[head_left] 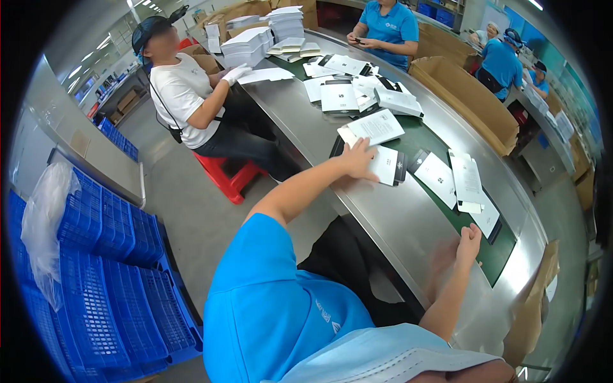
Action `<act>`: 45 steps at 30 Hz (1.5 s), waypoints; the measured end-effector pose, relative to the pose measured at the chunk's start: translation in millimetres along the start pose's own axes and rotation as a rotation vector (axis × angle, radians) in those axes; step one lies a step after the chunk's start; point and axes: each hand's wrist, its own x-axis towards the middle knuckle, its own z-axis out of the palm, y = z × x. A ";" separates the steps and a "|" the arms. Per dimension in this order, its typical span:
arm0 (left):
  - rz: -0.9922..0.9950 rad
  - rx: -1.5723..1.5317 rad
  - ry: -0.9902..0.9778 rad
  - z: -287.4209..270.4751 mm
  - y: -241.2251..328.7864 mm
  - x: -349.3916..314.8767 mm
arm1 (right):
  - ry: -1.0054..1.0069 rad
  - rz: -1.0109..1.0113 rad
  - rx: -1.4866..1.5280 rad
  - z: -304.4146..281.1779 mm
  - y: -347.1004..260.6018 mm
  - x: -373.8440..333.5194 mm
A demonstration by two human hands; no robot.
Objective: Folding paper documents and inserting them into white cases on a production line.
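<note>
Spreads the left hand [357, 160], fingers released, over a white carton [385, 166] just inside the near edge of the bench [393, 214]. Curls the right hand [469, 239] into a loose fist by the green strip [502, 255], toward the bench's right end; cannot tell whether around anything. Has flat cartons [437, 180] between the hands, farther in from the near edge.

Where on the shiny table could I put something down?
Bare steel on the table lies between the left hand and right hand, bordered by the green strip and near edge. Another bare patch lies left of the white box pile. That pile is crowded.
</note>
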 end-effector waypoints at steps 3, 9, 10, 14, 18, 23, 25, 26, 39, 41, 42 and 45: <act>0.137 0.013 -0.023 3.9 19.5 -19.7 | -0.078 0.051 -0.002 -6.1 2.4 -2.9; 0.199 0.048 -0.063 11.2 40.9 -29.1 | -0.135 -0.006 -0.058 3.9 -10.9 -10.5; 0.158 0.047 0.000 11.0 38.8 -29.1 | -0.136 -0.008 -0.058 4.2 -9.8 -10.1; 0.126 0.306 0.104 4.9 35.8 -28.5 | -0.154 0.004 -0.063 2.8 -12.0 -11.8; 0.473 0.423 0.072 16.4 49.8 -33.3 | -0.176 -0.014 -0.089 4.1 -15.9 -12.2; 0.589 0.189 -0.184 17.4 69.6 -36.4 | -0.196 -0.020 -0.075 2.7 -12.3 -13.7; 0.638 0.241 -0.172 21.4 89.3 -44.2 | -0.203 -0.008 -0.073 -1.2 -9.9 -17.9; 0.690 0.293 -0.154 25.9 98.4 -45.6 | -0.186 -0.023 -0.094 -4.9 -11.4 -22.0; 0.392 -1.196 0.097 -58.2 180.6 37.3 | -0.290 0.173 0.616 5.3 -47.3 -10.4; 0.227 -1.107 -0.113 -0.2 197.5 66.0 | -0.290 0.228 0.923 -4.5 -48.9 -8.7; 0.118 -1.170 -0.070 18.6 228.6 50.8 | -0.237 0.198 0.947 -14.2 -49.0 -10.9; 0.126 -1.615 -0.280 85.2 240.0 72.1 | -0.112 0.172 0.781 -23.9 -38.2 -6.0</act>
